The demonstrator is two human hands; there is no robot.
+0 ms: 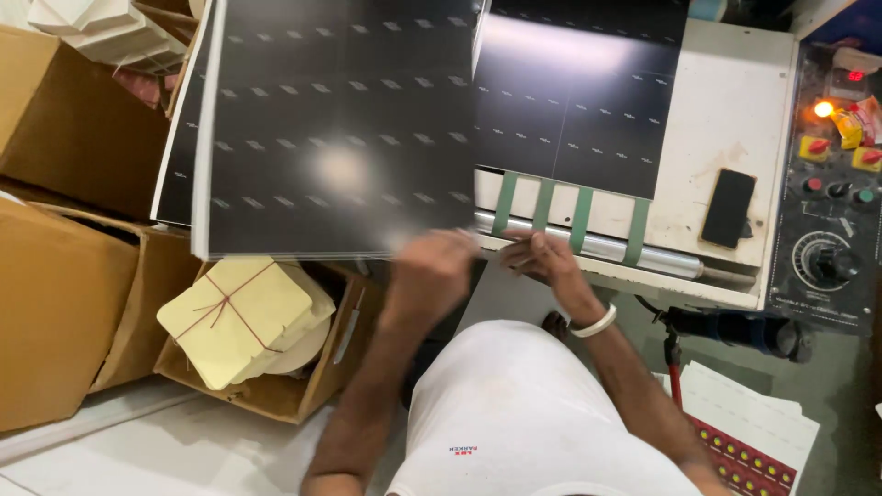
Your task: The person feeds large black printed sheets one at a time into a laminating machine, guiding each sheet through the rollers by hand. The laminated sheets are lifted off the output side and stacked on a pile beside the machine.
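1. A cream machine table [726, 101] carries a glossy black sheet [579, 92] and a dark phone [728, 208].
2. 4 green belts [542, 204] run across the table's front edge to a metal roller [606, 246].
3. The floor [184, 450] carries brown boxes [55, 312]; an open box [276, 390] holds a tied cream bundle [239, 312].

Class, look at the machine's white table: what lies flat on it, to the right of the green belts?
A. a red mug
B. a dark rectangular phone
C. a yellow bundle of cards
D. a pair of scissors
B: a dark rectangular phone lies flat on the white machine table, right of the green belts.
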